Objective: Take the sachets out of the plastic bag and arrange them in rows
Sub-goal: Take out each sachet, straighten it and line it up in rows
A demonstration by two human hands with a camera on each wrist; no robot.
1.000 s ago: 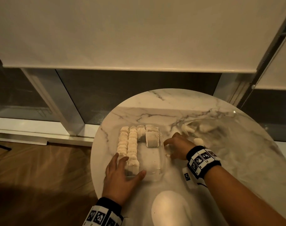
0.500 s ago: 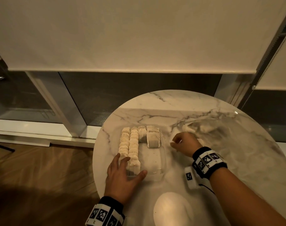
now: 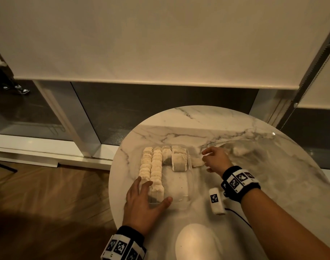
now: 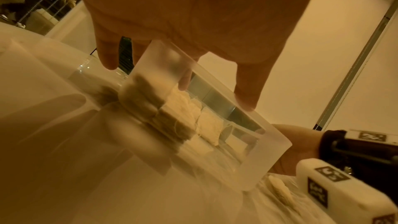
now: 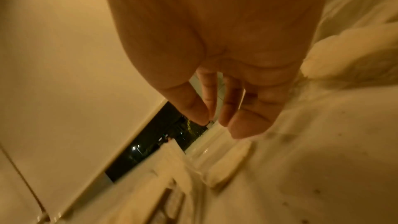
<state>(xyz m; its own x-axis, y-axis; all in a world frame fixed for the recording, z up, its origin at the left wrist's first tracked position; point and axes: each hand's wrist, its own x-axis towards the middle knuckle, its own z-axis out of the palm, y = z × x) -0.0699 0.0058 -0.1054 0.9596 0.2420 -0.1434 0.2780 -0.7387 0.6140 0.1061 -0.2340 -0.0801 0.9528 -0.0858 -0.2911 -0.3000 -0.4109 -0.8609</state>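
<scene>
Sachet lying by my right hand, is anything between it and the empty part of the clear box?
Only the right wall of the box: the sachet lies just outside it, so it likely needs lifting over. Nothing visible lies between the right hand and the sachet.

Both bare forearms end in black wristbands [image 3: 240,185] ringed with white blocks printed with black square marker codes, a thin black cable [image 3: 237,215] trailing from the right one.
</scene>
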